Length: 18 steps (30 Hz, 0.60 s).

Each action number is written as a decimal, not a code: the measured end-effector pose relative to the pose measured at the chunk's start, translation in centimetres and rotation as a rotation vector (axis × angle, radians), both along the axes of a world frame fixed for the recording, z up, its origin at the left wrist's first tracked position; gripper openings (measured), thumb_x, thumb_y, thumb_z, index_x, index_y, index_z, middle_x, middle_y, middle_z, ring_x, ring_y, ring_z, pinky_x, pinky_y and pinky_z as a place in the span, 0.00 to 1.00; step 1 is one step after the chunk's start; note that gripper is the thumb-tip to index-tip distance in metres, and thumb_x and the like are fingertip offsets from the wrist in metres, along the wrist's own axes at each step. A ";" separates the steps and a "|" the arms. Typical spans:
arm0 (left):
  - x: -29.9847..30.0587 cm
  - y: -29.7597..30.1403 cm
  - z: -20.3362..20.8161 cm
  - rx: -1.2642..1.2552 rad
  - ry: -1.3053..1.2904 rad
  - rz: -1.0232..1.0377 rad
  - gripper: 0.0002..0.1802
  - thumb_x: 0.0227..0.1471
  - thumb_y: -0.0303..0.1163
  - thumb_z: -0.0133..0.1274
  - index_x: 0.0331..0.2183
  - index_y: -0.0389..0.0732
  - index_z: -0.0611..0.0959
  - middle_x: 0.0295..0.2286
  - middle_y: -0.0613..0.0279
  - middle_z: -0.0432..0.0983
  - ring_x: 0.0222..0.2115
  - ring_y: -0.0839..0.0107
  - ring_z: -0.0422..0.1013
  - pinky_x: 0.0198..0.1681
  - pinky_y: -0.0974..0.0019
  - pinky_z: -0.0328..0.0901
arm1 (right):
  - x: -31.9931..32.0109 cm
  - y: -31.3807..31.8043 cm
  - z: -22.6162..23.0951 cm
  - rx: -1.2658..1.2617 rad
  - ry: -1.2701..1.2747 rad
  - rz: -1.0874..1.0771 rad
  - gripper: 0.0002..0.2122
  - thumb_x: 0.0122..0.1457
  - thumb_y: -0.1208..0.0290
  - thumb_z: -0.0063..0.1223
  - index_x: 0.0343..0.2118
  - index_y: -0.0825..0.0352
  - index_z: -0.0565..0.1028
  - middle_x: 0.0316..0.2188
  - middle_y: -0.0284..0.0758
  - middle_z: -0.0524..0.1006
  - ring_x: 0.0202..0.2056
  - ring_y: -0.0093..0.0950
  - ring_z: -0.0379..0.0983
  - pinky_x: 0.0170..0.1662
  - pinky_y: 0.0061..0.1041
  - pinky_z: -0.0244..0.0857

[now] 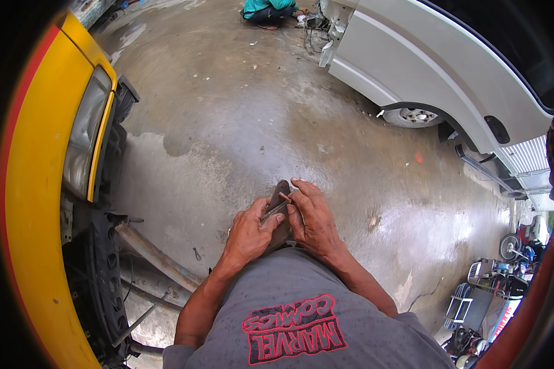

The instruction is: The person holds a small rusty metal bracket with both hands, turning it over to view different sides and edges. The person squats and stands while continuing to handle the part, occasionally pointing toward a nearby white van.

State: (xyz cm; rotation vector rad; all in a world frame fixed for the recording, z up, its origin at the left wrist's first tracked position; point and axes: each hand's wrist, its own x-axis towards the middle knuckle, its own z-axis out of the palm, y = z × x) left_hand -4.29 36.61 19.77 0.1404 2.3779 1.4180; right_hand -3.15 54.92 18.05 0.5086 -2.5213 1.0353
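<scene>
In front of my body, my left hand (252, 232) is closed around a dark, flat piece with a rounded end (281, 188); its kind I cannot make out. The thumb lies along the piece's near part. My right hand (314, 222) is close beside it, with thumb and fingers pinching a thin reddish-brown stick (284, 197) against or just over the dark piece. Whether the two touch is hard to see. The fingers partly hide both things. Below my hands is the front of my grey shirt (277, 277).
A yellow vehicle front (40, 166) with a headlight (89, 132) and exposed metal frame stands at the left. At the upper right is a white van (412, 55). Another person (268, 9) squats at the far end of the wet concrete floor (228, 111). Motorcycles (495, 277) stand lower right.
</scene>
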 end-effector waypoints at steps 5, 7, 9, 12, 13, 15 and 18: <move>0.3 -0.9 0.0 -0.002 0.146 0.080 0.17 0.58 0.32 0.57 0.47 0.37 0.78 0.30 0.42 0.81 0.32 0.46 0.78 0.34 0.52 0.70 | -0.1 -1.6 1.7 -0.028 -0.088 -0.020 0.11 0.59 0.76 0.57 0.44 0.69 0.73 0.40 0.45 0.74 0.45 0.46 0.73 0.46 0.40 0.67; 0.4 -1.4 0.1 -0.033 0.183 0.081 0.16 0.58 0.31 0.57 0.47 0.37 0.78 0.29 0.40 0.80 0.32 0.40 0.78 0.33 0.50 0.70 | 0.0 -2.3 1.7 -0.045 -0.172 -0.016 0.10 0.59 0.74 0.57 0.43 0.69 0.73 0.38 0.45 0.74 0.41 0.44 0.74 0.42 0.40 0.68; 0.4 -2.0 0.3 -0.086 0.179 0.079 0.17 0.57 0.29 0.57 0.47 0.37 0.78 0.31 0.40 0.80 0.33 0.43 0.79 0.34 0.54 0.72 | 0.1 -3.4 1.0 -0.093 -0.286 -0.020 0.10 0.60 0.72 0.58 0.42 0.69 0.73 0.35 0.44 0.74 0.38 0.43 0.75 0.38 0.40 0.68; 0.6 -2.6 0.2 -0.113 0.215 0.070 0.16 0.57 0.29 0.57 0.47 0.37 0.78 0.30 0.39 0.80 0.33 0.41 0.78 0.33 0.52 0.71 | -0.4 -4.5 0.6 -0.119 -0.253 -0.050 0.09 0.61 0.68 0.58 0.37 0.68 0.73 0.29 0.43 0.75 0.30 0.42 0.76 0.31 0.38 0.69; 0.7 -2.9 -0.1 -0.116 0.247 0.078 0.16 0.57 0.29 0.57 0.47 0.37 0.78 0.30 0.39 0.80 0.33 0.41 0.78 0.33 0.52 0.71 | -0.4 -4.8 0.7 -0.063 -0.259 -0.062 0.08 0.62 0.68 0.58 0.35 0.67 0.73 0.27 0.43 0.75 0.28 0.42 0.76 0.30 0.38 0.69; 0.9 -3.4 -0.9 -0.120 0.312 0.090 0.16 0.57 0.29 0.57 0.47 0.37 0.78 0.30 0.40 0.80 0.33 0.41 0.78 0.32 0.51 0.71 | -0.1 -5.2 1.1 0.051 -0.272 -0.092 0.08 0.62 0.67 0.57 0.32 0.66 0.72 0.24 0.41 0.75 0.25 0.41 0.75 0.27 0.38 0.68; 0.9 -4.2 -1.9 -0.118 0.347 0.093 0.15 0.57 0.29 0.57 0.46 0.37 0.79 0.29 0.39 0.80 0.32 0.41 0.78 0.32 0.51 0.71 | -0.1 -6.4 1.1 0.174 -0.305 -0.146 0.10 0.62 0.66 0.57 0.28 0.64 0.71 0.20 0.40 0.75 0.21 0.41 0.74 0.24 0.38 0.67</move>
